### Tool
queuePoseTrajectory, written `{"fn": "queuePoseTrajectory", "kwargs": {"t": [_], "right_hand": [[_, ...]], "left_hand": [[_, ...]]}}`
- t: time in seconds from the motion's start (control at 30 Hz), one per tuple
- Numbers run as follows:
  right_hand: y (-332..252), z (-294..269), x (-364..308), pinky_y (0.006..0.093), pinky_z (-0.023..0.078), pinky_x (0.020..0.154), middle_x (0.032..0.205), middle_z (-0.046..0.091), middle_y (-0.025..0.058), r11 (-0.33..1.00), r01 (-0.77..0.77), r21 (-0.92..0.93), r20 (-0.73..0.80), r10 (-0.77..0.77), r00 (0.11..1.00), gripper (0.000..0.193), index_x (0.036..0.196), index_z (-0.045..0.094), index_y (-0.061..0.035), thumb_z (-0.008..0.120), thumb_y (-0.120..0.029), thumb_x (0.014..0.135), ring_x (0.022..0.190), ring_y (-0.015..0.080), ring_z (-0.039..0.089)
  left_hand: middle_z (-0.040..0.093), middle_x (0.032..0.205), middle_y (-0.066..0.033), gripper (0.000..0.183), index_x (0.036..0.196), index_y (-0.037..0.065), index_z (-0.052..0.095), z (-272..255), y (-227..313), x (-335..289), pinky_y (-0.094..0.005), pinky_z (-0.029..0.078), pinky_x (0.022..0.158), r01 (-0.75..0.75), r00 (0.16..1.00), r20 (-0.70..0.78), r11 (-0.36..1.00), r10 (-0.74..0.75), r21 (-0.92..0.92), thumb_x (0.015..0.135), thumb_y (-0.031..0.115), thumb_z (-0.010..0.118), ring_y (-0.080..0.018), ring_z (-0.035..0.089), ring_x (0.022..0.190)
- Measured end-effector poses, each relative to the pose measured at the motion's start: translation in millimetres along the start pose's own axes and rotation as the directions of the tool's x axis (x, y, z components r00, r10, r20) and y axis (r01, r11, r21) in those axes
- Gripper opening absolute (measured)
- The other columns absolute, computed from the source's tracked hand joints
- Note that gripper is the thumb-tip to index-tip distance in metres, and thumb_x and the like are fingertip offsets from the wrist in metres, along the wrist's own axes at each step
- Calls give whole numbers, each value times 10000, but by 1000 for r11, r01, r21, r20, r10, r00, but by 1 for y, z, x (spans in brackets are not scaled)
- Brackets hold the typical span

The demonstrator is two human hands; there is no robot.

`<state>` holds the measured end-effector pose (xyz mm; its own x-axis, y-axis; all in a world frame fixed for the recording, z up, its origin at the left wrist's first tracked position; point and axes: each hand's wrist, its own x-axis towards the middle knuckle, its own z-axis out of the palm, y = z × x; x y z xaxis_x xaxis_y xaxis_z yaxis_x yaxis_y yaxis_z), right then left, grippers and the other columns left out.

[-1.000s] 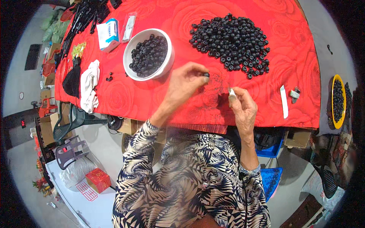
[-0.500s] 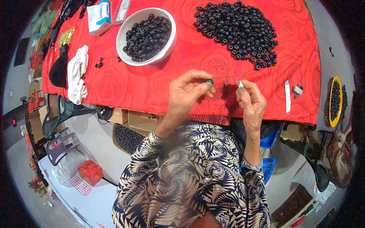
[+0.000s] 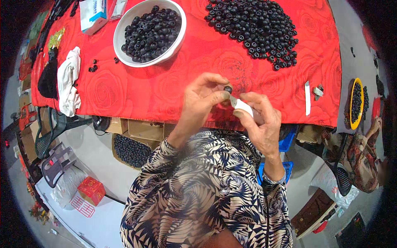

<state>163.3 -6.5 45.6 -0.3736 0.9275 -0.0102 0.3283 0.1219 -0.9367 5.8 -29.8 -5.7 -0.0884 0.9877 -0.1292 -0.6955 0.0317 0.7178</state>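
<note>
Between the thumb and fingertips of my left hand (image 3: 202, 101) is a small round black piece (image 3: 228, 89). My right hand (image 3: 260, 118) pinches a short blade wrapped in white (image 3: 244, 108). Its bare grey end touches or nearly touches the black piece; I cannot tell which. Beyond my hands, a heap of similar black pieces (image 3: 260, 31), many with a pale-rimmed hole, lies on the red rose-patterned tablecloth (image 3: 109, 93). A white bowl (image 3: 180, 43) full of black pieces stands to the left of the heap. Dark crumbs are scattered on the cloth by my hands.
A white cloth (image 3: 68, 80), a black cloth item (image 3: 48, 80) and a blue-and-white packet (image 3: 93, 16) lie at the left. A white strip (image 3: 307, 98) rests at the right. Beyond the table's right edge is a yellow-rimmed tray (image 3: 352, 109); open cardboard boxes (image 3: 144, 129) sit below the front edge.
My right hand has moved left with the blade, bringing it to the black piece. My left hand still holds the piece. The whole view has shifted slightly.
</note>
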Motion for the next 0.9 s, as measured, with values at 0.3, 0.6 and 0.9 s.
{"fn": "queuePoseTrajectory", "kwargs": {"t": [0.3, 0.6, 0.9], "right_hand": [[-1, 2, 1, 319, 504, 560, 773, 625, 154, 993, 86, -85, 10, -86, 996, 278, 934, 539, 3, 692, -92, 723, 679, 255, 649], [3, 3, 3, 343, 478, 506, 716, 605, 141, 978, 165, -127, -7, -168, 986, 258, 907, 529, -11, 686, -96, 720, 608, 276, 625], [6, 5, 4, 358, 459, 487, 694, 589, 152, 973, 201, -115, -7, -203, 979, 235, 898, 526, -15, 667, -110, 736, 585, 292, 608]], "left_hand": [[551, 988, -89, 229, 968, 22, 539, -7, -6, -2, -329, 426, 848, 52, 998, 48, 991, -47, -120, 746, -23, 575, -205, 527, 937], [536, 957, -97, 201, 949, -8, 555, 0, -5, -2, -312, 418, 839, 30, 997, 69, 981, -17, -193, 755, -62, 556, -187, 528, 906], [561, 965, -96, 227, 967, 9, 547, -4, -8, -1, -309, 428, 840, 23, 998, 67, 979, -9, -203, 749, -45, 581, -187, 536, 913]]}}
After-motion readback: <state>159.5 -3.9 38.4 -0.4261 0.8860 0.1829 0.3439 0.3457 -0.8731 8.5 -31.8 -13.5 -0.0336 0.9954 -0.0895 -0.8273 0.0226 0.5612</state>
